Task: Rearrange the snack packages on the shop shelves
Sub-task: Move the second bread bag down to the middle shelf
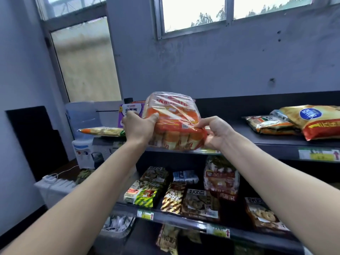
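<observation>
Two grips clutch the orange snack pack [174, 118]: right hand [215, 133] pinching, left hand [137, 126] with fingers hidden behind.

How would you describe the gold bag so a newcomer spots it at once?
Start at the top shelf under the windows and follow it to its right end. There a gold bag lies partly over flatter packets. Only it has a blue oval logo and a red lower band.

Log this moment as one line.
left hand: grips orange snack multipack | right hand: pinches its end | place: front edge of top shelf
</observation>
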`<state>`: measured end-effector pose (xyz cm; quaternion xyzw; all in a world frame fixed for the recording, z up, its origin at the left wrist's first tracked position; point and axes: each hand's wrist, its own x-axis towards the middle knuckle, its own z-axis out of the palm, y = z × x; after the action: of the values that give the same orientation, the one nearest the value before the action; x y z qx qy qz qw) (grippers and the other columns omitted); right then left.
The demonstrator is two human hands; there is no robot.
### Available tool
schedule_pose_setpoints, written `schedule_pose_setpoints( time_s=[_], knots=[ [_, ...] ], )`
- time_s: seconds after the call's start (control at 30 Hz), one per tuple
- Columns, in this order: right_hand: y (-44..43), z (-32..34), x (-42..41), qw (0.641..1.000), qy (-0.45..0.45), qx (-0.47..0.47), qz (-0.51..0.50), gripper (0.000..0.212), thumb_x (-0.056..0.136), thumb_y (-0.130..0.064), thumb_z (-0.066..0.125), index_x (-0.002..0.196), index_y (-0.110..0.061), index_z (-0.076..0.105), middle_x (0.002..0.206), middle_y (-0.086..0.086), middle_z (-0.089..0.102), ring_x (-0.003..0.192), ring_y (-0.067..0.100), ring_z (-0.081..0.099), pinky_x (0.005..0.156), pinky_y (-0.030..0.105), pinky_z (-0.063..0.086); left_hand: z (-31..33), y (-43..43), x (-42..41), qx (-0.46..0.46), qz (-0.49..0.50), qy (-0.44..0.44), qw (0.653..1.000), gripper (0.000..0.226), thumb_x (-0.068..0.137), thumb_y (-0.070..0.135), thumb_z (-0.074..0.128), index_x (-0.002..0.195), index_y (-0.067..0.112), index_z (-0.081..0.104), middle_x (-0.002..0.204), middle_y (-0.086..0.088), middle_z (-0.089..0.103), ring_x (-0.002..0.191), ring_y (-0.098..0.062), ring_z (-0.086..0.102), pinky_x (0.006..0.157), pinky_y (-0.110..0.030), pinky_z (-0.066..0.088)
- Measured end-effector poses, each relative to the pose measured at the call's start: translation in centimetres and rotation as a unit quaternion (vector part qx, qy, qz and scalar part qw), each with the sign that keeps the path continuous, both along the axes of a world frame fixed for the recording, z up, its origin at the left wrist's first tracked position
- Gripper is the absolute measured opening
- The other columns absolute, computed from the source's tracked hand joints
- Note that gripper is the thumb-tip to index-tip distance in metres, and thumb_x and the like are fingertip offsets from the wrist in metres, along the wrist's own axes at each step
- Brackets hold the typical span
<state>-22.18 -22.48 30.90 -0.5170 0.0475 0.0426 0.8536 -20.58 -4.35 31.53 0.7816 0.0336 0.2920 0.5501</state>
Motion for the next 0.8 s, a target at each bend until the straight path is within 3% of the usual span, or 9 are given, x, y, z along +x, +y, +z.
schedule_pose_setpoints(
  time_s=[0.13,0.23,0.3,0.4,0.5,0.63,0.7,0.8],
  knots=[
    [-1.6,-1.0,-2.6,0.998,-0.035,-0.061,-0.004,0.035,0.078,0.018,0.04,0.098,-0.007,0.056,0.102,0.014,0.064,0.099,0.032,0.064,0.094,0.048,0.05,-1.2,-0.8,-3.2,-0.066,-0.087,0.059,0.992,0.052,0.073,0.046,0.075,0.103,0.007,0.058,0.109,-0.012,0.066,0.094,-0.028,0.066,0.084,-0.042,0.055],
    [-3.2,-2.0,-4.3,0.995,-0.038,-0.093,-0.001,0.053,0.074,0.023,0.041,0.116,-0.007,0.056,0.113,0.014,0.065,0.103,0.03,0.063,0.09,0.042,0.053,-2.8,-1.8,-4.6,-0.074,-0.097,0.087,0.989,0.097,0.037,0.068,0.079,0.113,0.014,0.053,0.121,-0.011,0.059,0.099,-0.03,0.064,0.089,-0.048,0.053],
    [-4.3,-3.0,-5.5,0.991,-0.033,-0.126,-0.008,0.063,0.07,0.025,0.04,0.12,-0.009,0.056,0.115,0.014,0.064,0.106,0.03,0.062,0.09,0.041,0.053,-4.2,-2.7,-4.9,-0.063,-0.111,0.099,0.987,0.106,0.026,0.07,0.077,0.115,0.02,0.048,0.124,-0.009,0.055,0.102,-0.029,0.062,0.09,-0.049,0.052],
    [-6.3,-4.8,-7.1,0.987,-0.024,-0.155,-0.031,0.068,0.064,0.025,0.04,0.119,-0.012,0.054,0.116,0.015,0.063,0.106,0.03,0.06,0.078,0.039,0.055,-5.3,-4.4,-6.6,-0.05,-0.158,0.116,0.979,0.09,0.038,0.054,0.086,0.111,0.02,0.047,0.119,-0.007,0.059,0.098,-0.026,0.065,0.084,-0.048,0.055],
    [-8.5,-6.4,-8.9,0.98,-0.022,-0.193,-0.05,0.057,0.073,0.018,0.049,0.119,-0.015,0.053,0.113,0.011,0.065,0.103,0.027,0.061,0.064,0.032,0.049,-6.4,-6.4,-7.6,-0.025,-0.207,0.132,0.969,0.068,0.06,0.028,0.087,0.112,0.014,0.046,0.111,-0.005,0.063,0.094,-0.023,0.066,0.079,-0.045,0.057],
    [-11.5,-9.0,-10.7,0.968,-0.008,-0.239,-0.08,0.049,0.078,0.011,0.058,0.116,-0.019,0.054,0.106,0.004,0.068,0.098,0.021,0.062,0.074,0.035,0.046,-9.2,-8.8,-7.7,0.024,-0.257,0.151,0.954,0.06,0.065,0.015,0.084,0.114,0.013,0.049,0.106,-0.001,0.065,0.095,-0.017,0.065,0.069,-0.031,0.056],
    [-12.7,-10.8,-11.1,0.963,0.016,-0.257,-0.086,0.048,0.077,0.011,0.06,0.113,-0.02,0.055,0.107,0.003,0.069,0.102,0.023,0.061,0.082,0.039,0.046,-11.2,-9.8,-7.2,0.05,-0.273,0.171,0.945,0.059,0.064,0.016,0.085,0.113,0.013,0.051,0.108,-0.001,0.065,0.097,-0.019,0.064,0.078,-0.036,0.057],
    [-14.0,-13.5,-11.4,0.96,0.045,-0.262,-0.09,0.048,0.078,0.012,0.059,0.115,-0.019,0.055,0.108,0.002,0.068,0.097,0.021,0.062,0.069,0.034,0.045,-14.2,-11.0,-5.9,0.074,-0.286,0.202,0.934,0.056,0.064,0.017,0.085,0.11,0.014,0.053,0.107,0.0,0.065,0.097,-0.019,0.063,0.085,-0.041,0.055]
  ],
)
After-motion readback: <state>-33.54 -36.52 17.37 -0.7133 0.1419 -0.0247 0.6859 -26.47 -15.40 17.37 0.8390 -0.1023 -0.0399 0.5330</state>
